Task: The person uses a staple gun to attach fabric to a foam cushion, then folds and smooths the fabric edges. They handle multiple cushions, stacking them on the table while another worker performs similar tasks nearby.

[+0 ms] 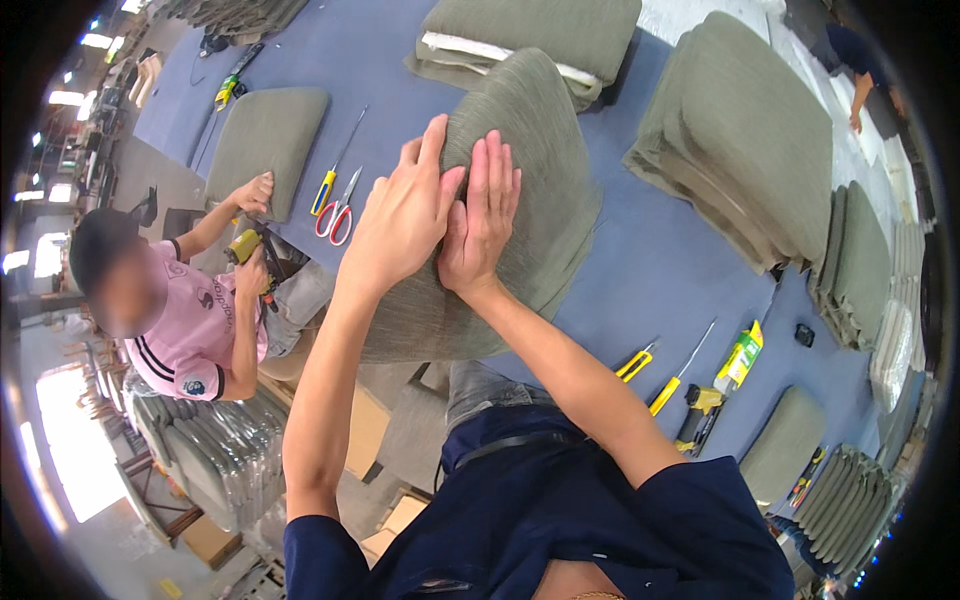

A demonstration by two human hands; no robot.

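Note:
A grey-green fabric seat cushion lies on the blue worktable in front of me, hanging partly over the near edge. My left hand lies flat on the cushion's near left side, fingers stretched out. Right beside it, my right hand presses on the same fabric, fingers together and pointing away from me. Both hands touch each other at the thumbs. Neither hand grips a tool.
Stacks of similar cushions sit right and far. Red-handled scissors and a yellow-blue screwdriver lie left of my hands. Yellow-handled tools lie near right. A person in a pink shirt works at left with a yellow power tool.

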